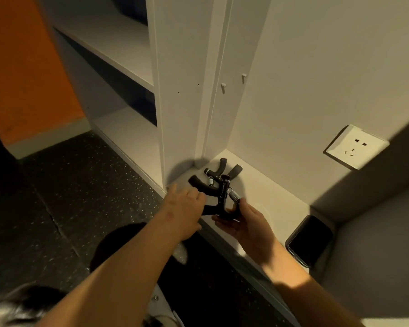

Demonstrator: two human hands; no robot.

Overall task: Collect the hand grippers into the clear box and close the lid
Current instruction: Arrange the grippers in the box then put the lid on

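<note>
hand gripper (pixel 223 194) in grip: black, spring (pixel 234 196) silver | ledge (pixel 269 197) beneath: white | floor (pixel 69 197) left of grip: black, pale-speckled | wall (pixel 21 79) beyond: orange

The person's arms are bare from the elbows down: the left forearm (pixel 128 267) and right forearm (pixel 293 279) carry no cloth, and neither does the left hand (pixel 184 204) or right hand (pixel 243 223). A small round mark (pixel 169 215) sits at 7 o'clock from the left knuckles. Dark trousers (pixel 128 239) show between the forearms, toward 6 o'clock.
</note>
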